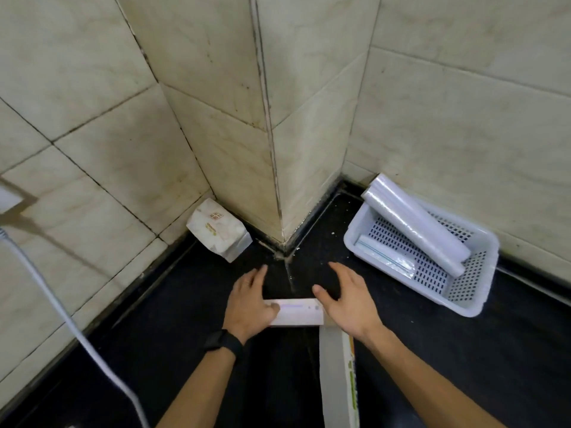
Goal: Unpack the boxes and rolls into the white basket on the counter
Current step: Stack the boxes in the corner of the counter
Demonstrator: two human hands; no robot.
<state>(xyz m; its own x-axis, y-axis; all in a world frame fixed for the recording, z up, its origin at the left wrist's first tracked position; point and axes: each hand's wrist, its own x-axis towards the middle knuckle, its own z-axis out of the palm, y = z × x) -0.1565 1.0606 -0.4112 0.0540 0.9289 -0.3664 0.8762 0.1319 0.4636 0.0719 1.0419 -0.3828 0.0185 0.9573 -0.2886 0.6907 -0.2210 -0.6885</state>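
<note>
left hand [247, 304] gripped the end of a small white box [297, 312] over the black counter [154, 350]; right hand [347, 299] hovered open-fingered beside it. white basket [475, 301] sat right, holding a cling-film roll [415, 225].

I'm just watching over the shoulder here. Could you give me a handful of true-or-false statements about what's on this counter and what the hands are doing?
1. The white basket already holds a long roll. True.
2. The left hand rests on a small white box. True.
3. The right hand grips the roll. False: it is spread open beside the small box, apart from the basket.
4. A paper bag leans in the tiled corner, left of the basket. True.
5. The counter is white. False: it is black.
6. The left wrist is bare. False: it wears a black band.
</note>
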